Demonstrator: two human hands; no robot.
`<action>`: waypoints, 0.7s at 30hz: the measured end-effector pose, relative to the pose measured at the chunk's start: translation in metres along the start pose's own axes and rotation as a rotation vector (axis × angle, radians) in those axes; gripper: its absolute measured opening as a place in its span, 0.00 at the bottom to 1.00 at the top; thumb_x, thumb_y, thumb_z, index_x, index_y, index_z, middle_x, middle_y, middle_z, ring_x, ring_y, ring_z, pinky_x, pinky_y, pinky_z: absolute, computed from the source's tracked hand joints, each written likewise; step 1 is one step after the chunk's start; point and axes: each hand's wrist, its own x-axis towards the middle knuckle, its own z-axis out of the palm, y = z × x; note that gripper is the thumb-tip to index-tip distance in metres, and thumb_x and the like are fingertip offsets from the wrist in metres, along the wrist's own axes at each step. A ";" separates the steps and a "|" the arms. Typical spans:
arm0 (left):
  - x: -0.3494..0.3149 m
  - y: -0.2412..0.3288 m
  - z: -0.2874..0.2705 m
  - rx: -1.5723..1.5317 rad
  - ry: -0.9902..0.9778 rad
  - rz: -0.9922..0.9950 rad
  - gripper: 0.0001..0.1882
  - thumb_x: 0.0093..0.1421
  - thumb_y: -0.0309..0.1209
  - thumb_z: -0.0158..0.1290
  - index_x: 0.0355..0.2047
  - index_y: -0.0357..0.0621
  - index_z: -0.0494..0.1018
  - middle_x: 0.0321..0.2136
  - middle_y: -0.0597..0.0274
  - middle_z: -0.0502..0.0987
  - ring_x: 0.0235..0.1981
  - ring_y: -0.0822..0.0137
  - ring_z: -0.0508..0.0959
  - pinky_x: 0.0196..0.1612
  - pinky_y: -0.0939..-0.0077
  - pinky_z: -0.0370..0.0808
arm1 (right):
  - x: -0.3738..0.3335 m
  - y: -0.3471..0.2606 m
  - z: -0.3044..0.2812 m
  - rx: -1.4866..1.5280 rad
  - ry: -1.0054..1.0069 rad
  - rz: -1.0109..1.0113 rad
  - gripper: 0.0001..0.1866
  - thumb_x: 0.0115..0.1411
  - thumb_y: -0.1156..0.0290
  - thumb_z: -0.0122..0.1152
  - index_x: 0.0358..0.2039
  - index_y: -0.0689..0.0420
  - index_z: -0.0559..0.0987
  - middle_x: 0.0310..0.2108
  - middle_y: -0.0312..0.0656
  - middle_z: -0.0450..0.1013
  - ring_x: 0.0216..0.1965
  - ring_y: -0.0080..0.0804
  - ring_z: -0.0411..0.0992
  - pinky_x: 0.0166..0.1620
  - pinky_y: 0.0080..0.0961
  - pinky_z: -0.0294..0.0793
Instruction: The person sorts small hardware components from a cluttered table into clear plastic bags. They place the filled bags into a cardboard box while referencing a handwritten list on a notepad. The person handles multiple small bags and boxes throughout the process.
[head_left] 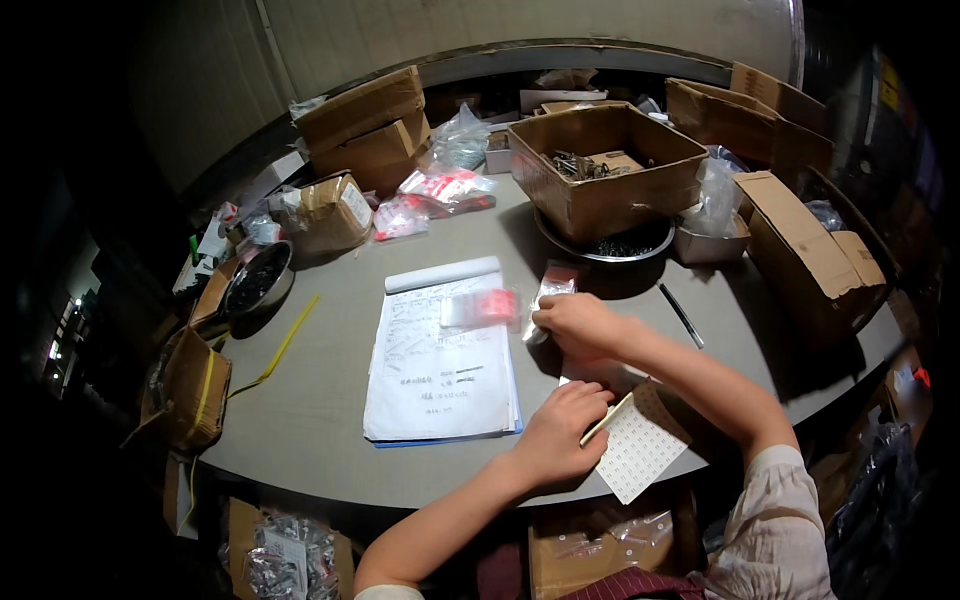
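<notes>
My left hand (562, 432) is closed on a sheet of small printed labels (645, 445), whose curled edge rises beside my fingers near the table's front edge. Farther off, my right hand (582, 326) pinches the near end of a small clear plastic bag (552, 290) with a reddish upper part. What the bag contains is too unclear to tell. Under my right wrist lies a pale flat piece, partly hidden. Left of that hand, a few flat clear bags with red print (480, 308) rest across a pad of handwritten paper (430, 375).
A brown box of metal parts (610, 190) sits over a metal bowl of dark pieces (630, 245). A black pen (682, 315) lies right of my forearm. At left are a yellow strap (285, 345) and another bowl (260, 278). An open carton (620, 550) stands below the table edge.
</notes>
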 end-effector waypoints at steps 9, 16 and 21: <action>-0.005 -0.003 -0.003 0.078 -0.090 0.015 0.23 0.59 0.30 0.59 0.55 0.37 0.76 0.55 0.45 0.78 0.61 0.43 0.73 0.66 0.52 0.69 | -0.085 -0.018 -0.090 0.194 0.144 0.182 0.10 0.53 0.86 0.61 0.35 0.60 0.79 0.33 0.43 0.74 0.30 0.37 0.76 0.33 0.30 0.75; -0.001 0.007 -0.012 0.058 -0.069 0.131 0.26 0.52 0.31 0.61 0.54 0.43 0.80 0.49 0.50 0.80 0.56 0.47 0.77 0.65 0.54 0.66 | -0.145 -0.037 -0.092 0.478 -0.127 0.294 0.19 0.59 0.75 0.65 0.52 0.61 0.80 0.47 0.48 0.77 0.45 0.43 0.78 0.48 0.34 0.79; 0.005 0.017 -0.022 0.006 -0.110 0.131 0.10 0.49 0.29 0.62 0.32 0.41 0.77 0.55 0.51 0.80 0.60 0.49 0.74 0.65 0.52 0.64 | -0.179 -0.055 -0.096 0.625 0.066 0.319 0.29 0.57 0.78 0.63 0.61 0.62 0.74 0.55 0.50 0.74 0.50 0.40 0.77 0.52 0.33 0.78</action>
